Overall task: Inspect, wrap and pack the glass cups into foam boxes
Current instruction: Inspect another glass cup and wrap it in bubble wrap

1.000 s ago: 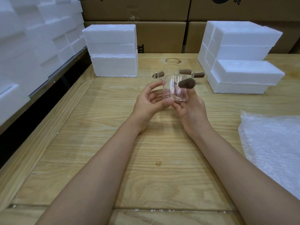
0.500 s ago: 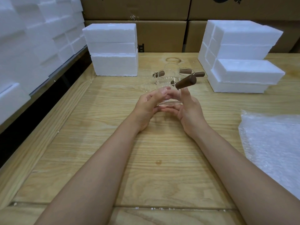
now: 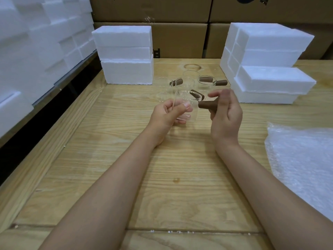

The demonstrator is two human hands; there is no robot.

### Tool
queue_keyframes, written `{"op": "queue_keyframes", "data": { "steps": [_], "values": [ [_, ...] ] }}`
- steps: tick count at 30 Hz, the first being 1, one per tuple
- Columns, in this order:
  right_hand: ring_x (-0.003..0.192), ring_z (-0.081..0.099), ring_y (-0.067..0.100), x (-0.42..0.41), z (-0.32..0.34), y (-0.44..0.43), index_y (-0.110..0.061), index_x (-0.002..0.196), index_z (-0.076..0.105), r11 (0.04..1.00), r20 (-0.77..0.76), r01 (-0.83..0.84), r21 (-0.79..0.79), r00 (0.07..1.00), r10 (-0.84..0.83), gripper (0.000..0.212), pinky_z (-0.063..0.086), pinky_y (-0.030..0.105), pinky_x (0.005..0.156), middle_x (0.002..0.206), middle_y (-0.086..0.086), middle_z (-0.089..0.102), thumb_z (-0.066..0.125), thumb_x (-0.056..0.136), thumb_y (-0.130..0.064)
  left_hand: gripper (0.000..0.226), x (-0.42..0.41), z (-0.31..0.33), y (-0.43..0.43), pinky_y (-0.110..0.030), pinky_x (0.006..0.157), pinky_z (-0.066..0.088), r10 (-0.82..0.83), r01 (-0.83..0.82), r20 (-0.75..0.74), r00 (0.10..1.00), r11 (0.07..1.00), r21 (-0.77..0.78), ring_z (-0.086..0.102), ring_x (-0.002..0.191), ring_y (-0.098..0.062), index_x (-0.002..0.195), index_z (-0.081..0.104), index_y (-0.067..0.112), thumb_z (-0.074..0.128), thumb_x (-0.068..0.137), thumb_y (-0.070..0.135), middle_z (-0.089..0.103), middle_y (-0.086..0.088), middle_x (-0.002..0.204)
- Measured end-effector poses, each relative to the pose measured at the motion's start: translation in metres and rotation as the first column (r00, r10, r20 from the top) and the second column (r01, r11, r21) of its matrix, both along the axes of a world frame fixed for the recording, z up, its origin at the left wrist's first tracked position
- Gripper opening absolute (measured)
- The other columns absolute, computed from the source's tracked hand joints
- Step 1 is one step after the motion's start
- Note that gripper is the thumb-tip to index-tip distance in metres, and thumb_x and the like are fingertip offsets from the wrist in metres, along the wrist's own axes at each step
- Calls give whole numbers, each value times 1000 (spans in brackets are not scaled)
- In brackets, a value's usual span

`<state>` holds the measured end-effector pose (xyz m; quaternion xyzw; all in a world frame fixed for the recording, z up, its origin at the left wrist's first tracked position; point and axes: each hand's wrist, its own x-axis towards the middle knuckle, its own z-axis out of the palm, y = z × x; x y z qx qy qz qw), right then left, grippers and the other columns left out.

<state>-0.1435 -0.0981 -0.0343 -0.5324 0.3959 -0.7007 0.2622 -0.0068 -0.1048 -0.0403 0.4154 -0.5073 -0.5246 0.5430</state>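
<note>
The left hand (image 3: 167,114) pinches the glass cup (image 3: 186,98) over the worktop (image 3: 180,177); the right hand (image 3: 227,120) curls at its brown handle (image 3: 205,105), but the grip is blurred and I can't tell.

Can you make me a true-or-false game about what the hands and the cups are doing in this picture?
1. The left hand holds a glass cup. True.
2. The right hand grips the cup's brown handle. True.
3. The bubble wrap lies on the left. False: it lies on the right.
4. The held cup is already wrapped. False: it is bare.
5. More cups stand behind the hands. True.
</note>
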Motion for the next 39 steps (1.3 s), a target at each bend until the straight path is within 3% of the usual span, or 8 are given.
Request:
{"op": "queue_keyframes", "data": {
  "steps": [4, 10, 16, 21, 28, 31, 35, 39],
  "values": [
    [72, 68, 2, -3, -1, -2, -27, 77, 52, 999, -110, 47, -14, 993, -48, 27, 48, 21, 67, 66, -27, 63, 37, 99, -32, 34, -1, 0, 0, -27, 69, 54, 7, -7, -7, 1000, 1000, 1, 69, 75, -12, 98, 59, 13, 66, 70, 32, 72, -1, 86],
    [70, 66, 5, -5, -5, -5, -22, 79, 44, 989, -271, 147, -3, 952, -142, 21, 41, 17, 59, 64, -37, 59, 37, 98, -29, 41, -5, 0, 2, -24, 65, 55, 23, -23, -5, 1000, 1000, -9, 64, 83, -16, 101, 53, 13, 70, 67, 26, 66, -10, 97],
    [61, 55, -8, -11, -8, -16, -17, 74, 48, 965, -209, 242, 98, 953, -218, 32, 35, 10, 56, 67, -13, 57, 34, 102, -23, 60, -7, -2, 7, -25, 84, 54, 15, -2, 117, 993, 994, -111, 63, 97, -10, 122, 44, 6, 80, 74, 2, 64, -3, 114],
    [58, 49, -2, -13, -8, -24, -21, 67, 48, 949, -109, 202, 241, 978, -180, 37, 38, 24, 65, 64, -10, 56, 35, 101, -22, 64, -9, -3, 9, -26, 87, 52, 30, 0, 163, 986, 984, -180, 60, 113, -14, 123, 39, 14, 77, 74, -3, 57, -5, 124],
    [55, 51, -13, -7, 0, -6, -22, 70, 39, 976, -232, 218, -3, 949, -213, 29, 34, 7, 53, 55, -30, 54, 44, 98, -17, 42, -7, -2, 4, -24, 70, 54, -9, 14, 94, 996, 998, -59, 68, 95, -15, 125, 49, 7, 67, 88, 14, 67, -8, 110],
    [56, 53, 1, -2, 3, 1, -19, 79, 44, 976, -264, 181, -119, 942, -207, 17, 37, 13, 54, 58, -15, 58, 55, 93, -20, 16, -6, -1, 1, -24, 64, 52, -49, 49, 22, 999, 999, 0, 66, 85, -21, 108, 59, 12, 56, 95, 21, 69, -11, 102],
    [62, 52, 0, 7, 1, 9, -5, 91, 51, 980, -360, 50, -195, 925, -119, 19, 40, 14, 55, 69, -10, 51, 65, 88, -17, 34, -1, 3, -1, -24, 54, 50, -47, 62, -156, 987, 994, 93, 64, 61, -15, 121, 52, 0, 48, 98, 25, 72, 0, 78],
    [67, 60, 1, 11, -1, 12, -3, 98, 53, 979, -405, -55, -198, 914, -31, 17, 52, 30, 58, 79, -9, 59, 65, 88, -9, 41, 2, 6, -2, -25, 54, 49, -60, 88, -199, 978, 987, 135, 61, 63, -17, 129, 52, 5, 42, 99, 32, 65, -9, 99]
  ]
}}
